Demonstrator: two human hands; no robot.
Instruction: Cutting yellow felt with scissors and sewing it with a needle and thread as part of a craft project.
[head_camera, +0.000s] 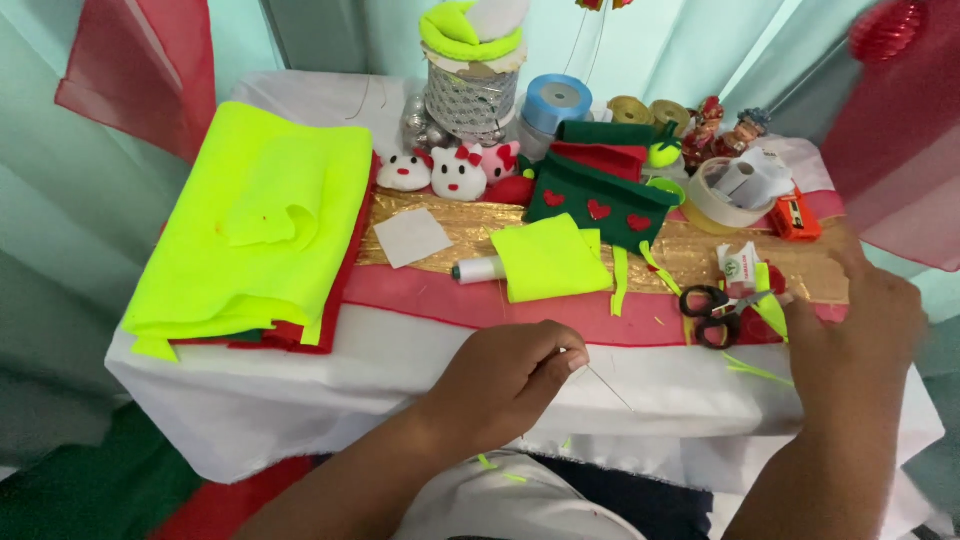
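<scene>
My left hand (505, 378) is closed low over the white tablecloth (300, 380), pinching a thin needle (607, 387) that points down and right. My right hand (860, 315) hovers at the right, its fingertips touching a neon yellow felt strip (770, 308) beside the black-handled scissors (712, 312). A neon yellow felt square (548, 260) and a white thread spool (480, 269) lie on the pink and gold cloth ahead of my left hand.
A folded neon yellow felt stack (255, 215) over red felt fills the left. Small plush cat heads (455, 170), a green felt pouch with red hearts (598, 200), ribbon rolls (555, 100), a tape roll (722, 205) and an orange tool (795, 217) crowd the back.
</scene>
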